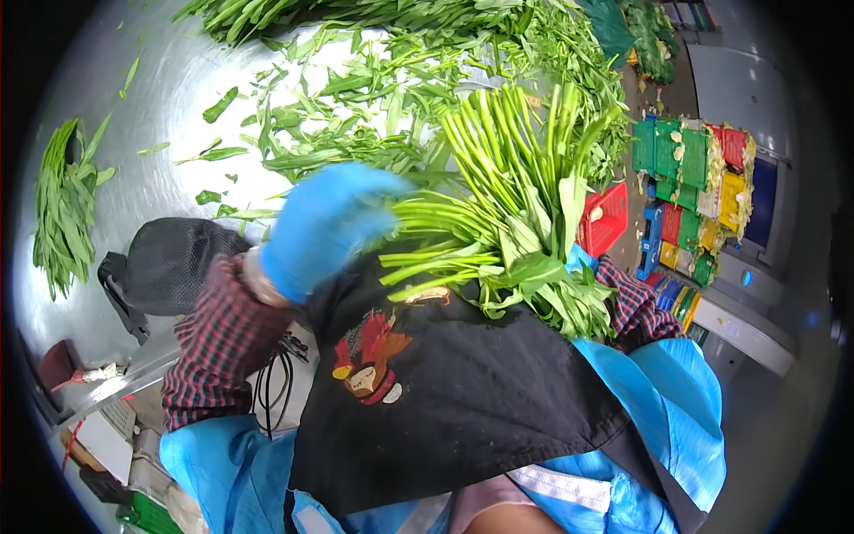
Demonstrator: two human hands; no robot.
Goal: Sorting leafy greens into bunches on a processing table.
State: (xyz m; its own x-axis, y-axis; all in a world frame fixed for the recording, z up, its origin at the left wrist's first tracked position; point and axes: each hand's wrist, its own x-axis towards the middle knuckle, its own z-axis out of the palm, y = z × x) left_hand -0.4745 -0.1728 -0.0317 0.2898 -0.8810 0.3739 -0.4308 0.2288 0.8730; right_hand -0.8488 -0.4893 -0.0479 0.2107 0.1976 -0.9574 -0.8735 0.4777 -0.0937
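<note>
A thick bunch of water spinach [498, 205] is held up in front of my apron, its pale cut stems fanned up and to the left. My right hand [580, 258], in a blue glove, supports it from the right; leaves hide most of its fingers. At the left of the stem ends is my left hand [325, 227], also blue-gloved. Motion blurs its fingers, so I cannot tell whether they touch the stems. Loose leaves and stems [347, 116] lie scattered over the metal table [187, 98] beyond my hands.
A smaller bunch of greens [67, 205] lies at the far left of the table. Nearer is a black mesh-covered object [182, 267]. A larger heap of greens [374, 18] lines the far side. To the right are a red basket [603, 221] and stacked coloured crates [689, 182].
</note>
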